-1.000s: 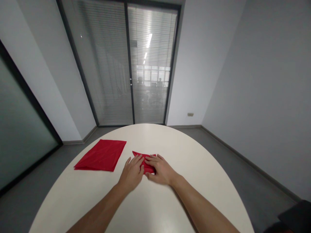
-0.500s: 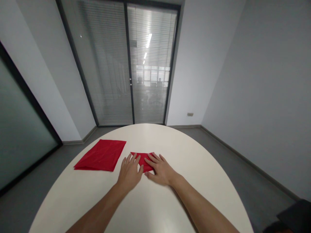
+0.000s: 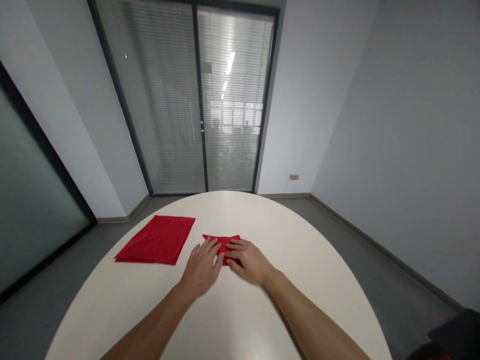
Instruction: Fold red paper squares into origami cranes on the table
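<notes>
A small folded red cloth (image 3: 222,241) lies on the white oval table (image 3: 285,260), partly under both my hands. My left hand (image 3: 201,267) rests flat on its left part, fingers stretched out and pointing forward. My right hand (image 3: 247,260) lies on its right part, fingers extended to the left and pressed together on the cloth. Only the far edge of the cloth shows beyond the fingers.
A larger folded red cloth (image 3: 157,239) lies flat on the table to the left. Behind the table stand glass doors with blinds (image 3: 198,100). A dark object (image 3: 455,332) sits at the lower right, off the table.
Both hands shifted slightly on the small cloth. My right hand's fingers drew closer together and turned more leftward. The cloth's visible far edge changed a little.
</notes>
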The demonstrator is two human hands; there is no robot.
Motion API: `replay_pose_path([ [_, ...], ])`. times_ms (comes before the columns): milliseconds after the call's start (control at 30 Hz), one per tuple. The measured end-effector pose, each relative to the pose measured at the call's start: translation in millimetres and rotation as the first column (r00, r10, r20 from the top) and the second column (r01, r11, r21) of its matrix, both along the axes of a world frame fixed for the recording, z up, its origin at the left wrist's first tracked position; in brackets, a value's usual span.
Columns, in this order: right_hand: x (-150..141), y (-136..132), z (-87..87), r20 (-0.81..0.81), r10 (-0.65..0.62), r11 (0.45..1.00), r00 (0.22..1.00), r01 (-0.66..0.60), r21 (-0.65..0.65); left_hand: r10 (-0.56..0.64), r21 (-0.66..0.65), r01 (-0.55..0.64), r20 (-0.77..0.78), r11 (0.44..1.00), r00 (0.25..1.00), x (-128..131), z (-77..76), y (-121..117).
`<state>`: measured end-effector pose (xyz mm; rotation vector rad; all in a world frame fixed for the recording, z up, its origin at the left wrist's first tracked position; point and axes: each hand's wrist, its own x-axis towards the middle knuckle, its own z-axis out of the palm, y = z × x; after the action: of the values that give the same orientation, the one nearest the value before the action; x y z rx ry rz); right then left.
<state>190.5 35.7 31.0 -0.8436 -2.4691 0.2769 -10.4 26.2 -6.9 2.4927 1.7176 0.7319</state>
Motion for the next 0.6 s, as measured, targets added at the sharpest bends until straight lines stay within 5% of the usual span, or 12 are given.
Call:
replay_pose_path([
  [600,8,8,-5.8,-0.277,-0.213,0.922,0.937,0.099,-0.373,-0.021,0.118,0.018,0.026,0.993,0.999,-7,14.1,3],
])
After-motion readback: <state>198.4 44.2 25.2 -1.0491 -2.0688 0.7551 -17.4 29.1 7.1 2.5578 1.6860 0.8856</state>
